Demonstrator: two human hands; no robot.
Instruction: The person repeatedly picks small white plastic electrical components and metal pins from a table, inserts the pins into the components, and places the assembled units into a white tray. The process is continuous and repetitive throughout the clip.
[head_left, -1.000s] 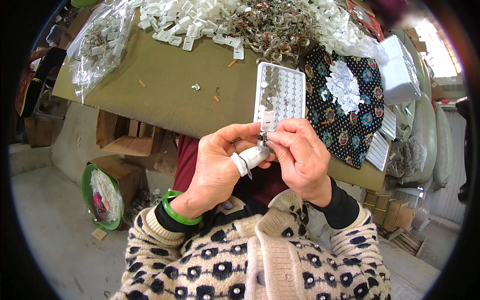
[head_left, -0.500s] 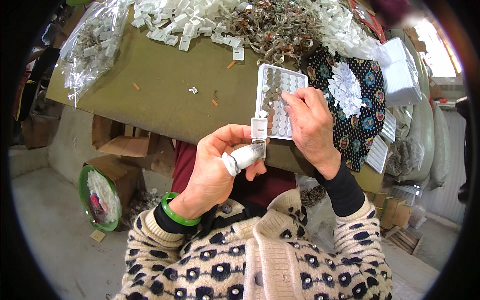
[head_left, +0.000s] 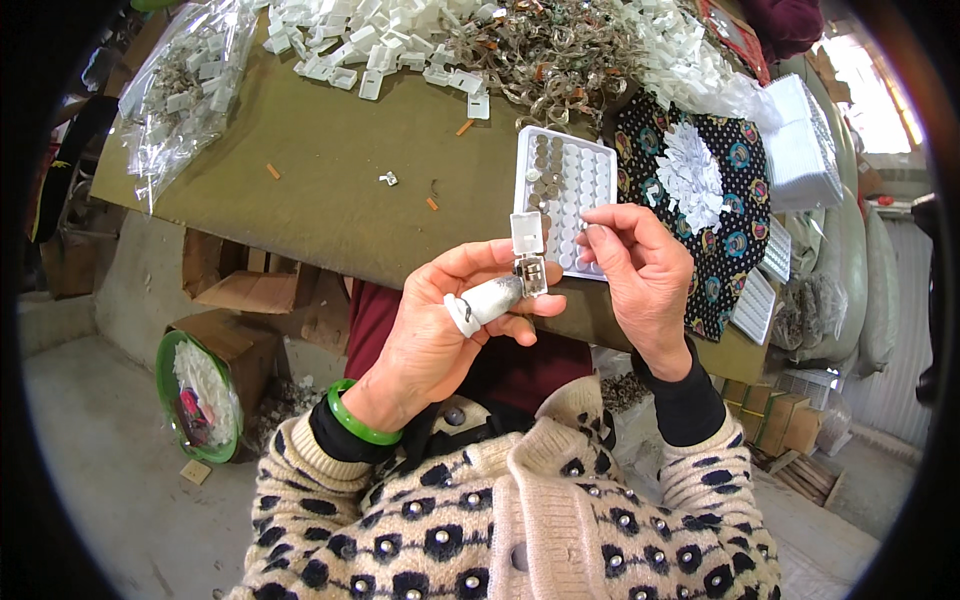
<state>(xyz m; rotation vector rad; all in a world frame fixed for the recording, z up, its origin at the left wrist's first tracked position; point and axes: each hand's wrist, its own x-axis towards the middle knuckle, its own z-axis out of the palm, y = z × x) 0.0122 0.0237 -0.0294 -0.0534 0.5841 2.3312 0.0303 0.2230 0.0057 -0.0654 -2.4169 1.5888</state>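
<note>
My left hand (head_left: 425, 305) grips a small white plastic case (head_left: 530, 257) with its lid folded up; metal parts show inside the lower half. A white sleeve with a dark band covers the left thumb. My right hand (head_left: 645, 265) pinches a tiny silvery piece (head_left: 584, 227), which looks like a button cell, between thumb and forefinger. Just beyond the case, at the table's near edge, lies a white tray (head_left: 602, 175) of round wells. Grey discs (head_left: 541, 165) fill part of its left side, and the right fingertips hover over its lower right part.
Across the back of the green table (head_left: 330, 180) are heaped white cases (head_left: 375, 45) and clear strip-like parts (head_left: 540, 60). A clear bag (head_left: 190, 90) lies back left. White slips (head_left: 692, 180) rest on a patterned cloth (head_left: 735, 250) at right, beside stacked trays (head_left: 805, 140).
My right hand has drawn back toward me and right from the tray, a tiny piece in its pinch. The case in my left hand has turned, now showing its inside.
</note>
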